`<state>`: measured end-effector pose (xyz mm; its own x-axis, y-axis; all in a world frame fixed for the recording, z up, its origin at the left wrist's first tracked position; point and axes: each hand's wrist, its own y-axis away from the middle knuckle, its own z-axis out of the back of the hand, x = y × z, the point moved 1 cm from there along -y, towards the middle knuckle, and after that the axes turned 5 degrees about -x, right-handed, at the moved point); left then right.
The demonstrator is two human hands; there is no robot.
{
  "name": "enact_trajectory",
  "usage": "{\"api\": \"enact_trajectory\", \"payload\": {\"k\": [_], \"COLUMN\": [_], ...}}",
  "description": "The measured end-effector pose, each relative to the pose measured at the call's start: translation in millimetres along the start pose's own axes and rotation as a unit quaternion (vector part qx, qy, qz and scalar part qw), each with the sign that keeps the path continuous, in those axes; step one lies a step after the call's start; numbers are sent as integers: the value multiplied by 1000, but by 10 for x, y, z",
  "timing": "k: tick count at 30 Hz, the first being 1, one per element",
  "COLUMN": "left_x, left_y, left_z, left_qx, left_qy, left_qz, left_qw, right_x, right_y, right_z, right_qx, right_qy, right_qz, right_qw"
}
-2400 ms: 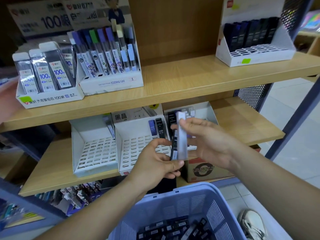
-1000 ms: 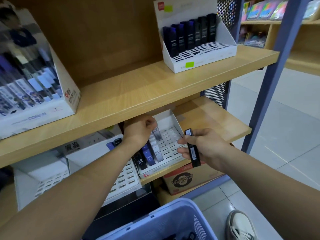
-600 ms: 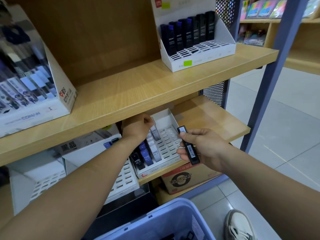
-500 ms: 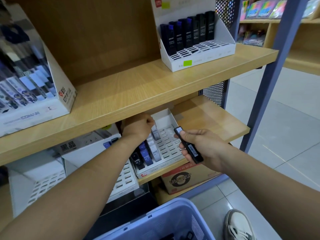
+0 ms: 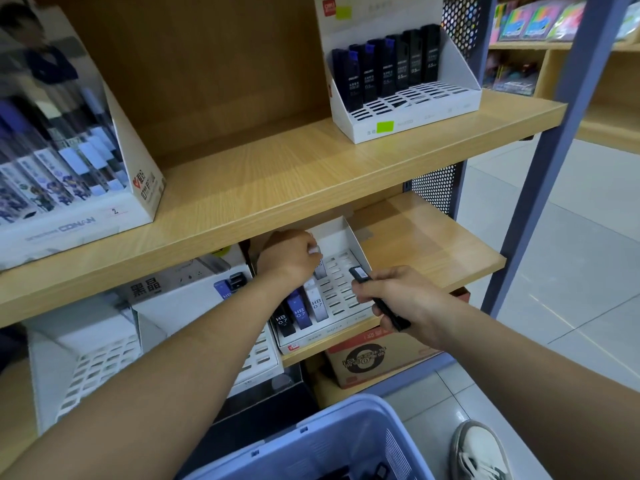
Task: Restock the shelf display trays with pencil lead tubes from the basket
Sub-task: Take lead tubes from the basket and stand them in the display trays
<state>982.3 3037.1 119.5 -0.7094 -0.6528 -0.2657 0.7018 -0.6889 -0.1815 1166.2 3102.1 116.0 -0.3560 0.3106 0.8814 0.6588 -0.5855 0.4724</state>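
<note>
Head view: left hand [image 5: 290, 258] pinches a white tube [image 5: 319, 265] in the tray [image 5: 349, 233]; right hand [image 5: 398, 295] grips a black tube [image 5: 360, 274].

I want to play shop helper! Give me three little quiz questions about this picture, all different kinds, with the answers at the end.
1. True or false: the right hand holds a black lead tube.
2. Where is the left hand reaching? A) into the blue basket B) into the white slotted tray on the lower shelf C) up to the top shelf
3. Fill in: the tubes standing at the front of that tray read HB and the number ____.

Key: 1 true. 2 B; its grip is on a pale tube at the back of the tray. 3 0.7.
</note>
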Motion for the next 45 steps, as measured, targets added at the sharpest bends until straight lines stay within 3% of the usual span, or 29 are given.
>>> {"api": "enact_trajectory", "payload": {"k": [7,10,12,14,17,22,26,34,41,45], "left_x": [-25,-5,85,234,619,1357,1682,1771,1714,1653], "left_y": [-63,78,296,575,889,1084,1119,1072,975,941], "left_z": [39,183,271,349,480,688,606,399,410,453], "left_qx": [-45,-107,-142,-145,-160,-224,-214,-173,-130,-127], "left_qy": [26,102,247,396,470,415,399,202,237,177], "left_qz": [33,37,61,103,138,176,200,78,87,61], "left_qw": [998,988,957,901,857,864,869,961,959,974], "right_x": [-22,-15,24,65,101,120,121,63,70,71], "right_y": [-65,-58,-39,-21,24,98,138,81,147,133], "right_z": [-207,-206,-185,-179,-276,-579,-760,-814,-848,-829], "right_qx": [28,23,16,16,47,100,105,133,166,165], "right_qy": [-57,-60,-63,-59,-38,-15,11,36,26,11], "right_qz": [-19,-13,-4,5,-1,10,11,25,28,23], "right_qw": [998,998,998,998,998,995,994,990,985,986]}}
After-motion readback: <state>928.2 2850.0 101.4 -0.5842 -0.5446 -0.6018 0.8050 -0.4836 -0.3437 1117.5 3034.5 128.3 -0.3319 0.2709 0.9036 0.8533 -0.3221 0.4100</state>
